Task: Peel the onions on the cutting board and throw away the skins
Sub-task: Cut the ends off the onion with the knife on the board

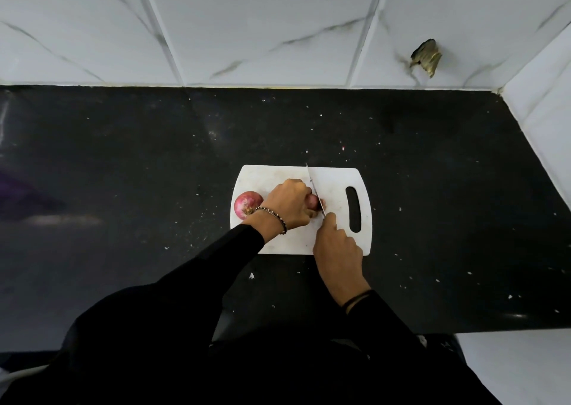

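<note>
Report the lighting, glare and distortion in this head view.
Head view: wide-angle bending curves the wall tiles; dim, even light; faint glare streaks on the black counter; the white cutting board reads bright; both hands and the onion stay sharp.

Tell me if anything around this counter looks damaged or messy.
Yes. The wall tile has a broken hole with jagged edges, up right of the cutting board. Small pale specks are scattered over the black counter. The board itself sits straight.
</note>
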Action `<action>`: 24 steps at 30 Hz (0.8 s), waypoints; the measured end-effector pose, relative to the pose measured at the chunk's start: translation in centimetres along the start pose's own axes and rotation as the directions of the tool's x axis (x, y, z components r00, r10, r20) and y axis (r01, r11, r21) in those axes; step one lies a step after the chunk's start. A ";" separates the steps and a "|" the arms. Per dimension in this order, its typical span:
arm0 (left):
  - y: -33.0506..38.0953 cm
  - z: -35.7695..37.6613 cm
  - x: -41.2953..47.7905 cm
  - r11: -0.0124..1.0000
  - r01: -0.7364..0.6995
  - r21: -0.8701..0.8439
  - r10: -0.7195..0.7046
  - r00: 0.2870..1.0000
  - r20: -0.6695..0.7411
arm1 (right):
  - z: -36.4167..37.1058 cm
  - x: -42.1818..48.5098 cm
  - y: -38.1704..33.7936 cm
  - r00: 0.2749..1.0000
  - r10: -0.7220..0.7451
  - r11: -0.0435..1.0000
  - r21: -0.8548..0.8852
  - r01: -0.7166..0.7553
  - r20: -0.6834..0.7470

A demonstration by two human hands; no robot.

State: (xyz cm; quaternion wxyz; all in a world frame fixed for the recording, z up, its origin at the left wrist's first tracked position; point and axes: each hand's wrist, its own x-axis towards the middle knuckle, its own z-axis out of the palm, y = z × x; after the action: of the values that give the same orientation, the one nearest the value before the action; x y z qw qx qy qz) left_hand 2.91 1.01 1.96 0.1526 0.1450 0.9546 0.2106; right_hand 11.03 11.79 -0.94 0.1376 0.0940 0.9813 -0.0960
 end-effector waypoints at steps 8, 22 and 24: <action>-0.3 0.3 1.0 1.000 -0.024 -0.019 0.024 1.000 -0.018 | -0.4 0.2 0.6 0.998 0.038 0.985 0.167 -0.045 0.043; -1.1 0.4 1.4 0.999 -0.051 0.002 0.051 0.999 0.018 | -0.3 0.2 1.6 0.999 0.017 0.964 0.265 -0.026 0.037; -1.4 0.3 1.5 0.999 -0.047 -0.021 0.048 0.999 0.020 | -0.3 0.2 1.6 0.999 0.022 0.963 0.267 -0.033 0.045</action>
State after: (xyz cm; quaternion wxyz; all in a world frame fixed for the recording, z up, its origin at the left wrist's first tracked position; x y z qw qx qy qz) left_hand 1.33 0.39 0.75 0.1588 0.1683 0.9471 0.2225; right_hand 11.08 13.39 -1.03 0.1456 0.1232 0.9548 -0.2279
